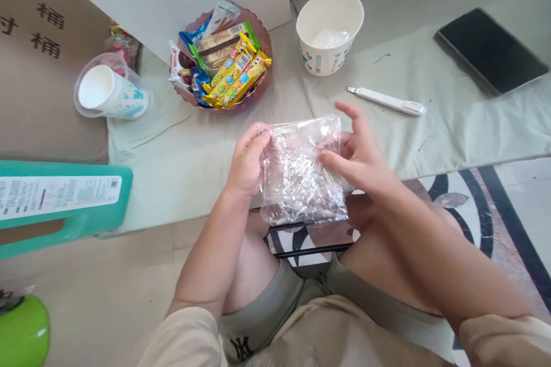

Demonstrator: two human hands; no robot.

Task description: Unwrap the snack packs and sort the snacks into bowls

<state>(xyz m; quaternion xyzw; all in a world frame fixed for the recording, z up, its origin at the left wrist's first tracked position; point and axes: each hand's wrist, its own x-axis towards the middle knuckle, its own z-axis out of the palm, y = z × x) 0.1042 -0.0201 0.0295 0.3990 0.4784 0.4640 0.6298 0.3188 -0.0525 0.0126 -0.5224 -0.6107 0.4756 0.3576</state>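
Note:
A crinkled clear plastic bag [301, 183] hangs between my two hands, over the near edge of the cloth-covered table. My left hand [248, 159] pinches its upper left corner between thumb and fingers. On the opposite side, my right hand [359, 155] grips the bag's right edge, thumb in front and index finger raised. What the bag holds, if anything, I cannot make out through the glare. Beyond my right hand lies a white utility knife [387, 101] with a short metal tip. Behind the bag stands a white paper bowl [329, 40] with crumpled clear plastic inside.
A scalloped bowl [263, 40] of wrapped snacks sits at the back left. Paper and plastic cups [129, 94] lie tilted beside a cardboard box [47, 80]. A dark phone [491, 49] rests at the right. A green container [123, 195] stands at the table's left edge.

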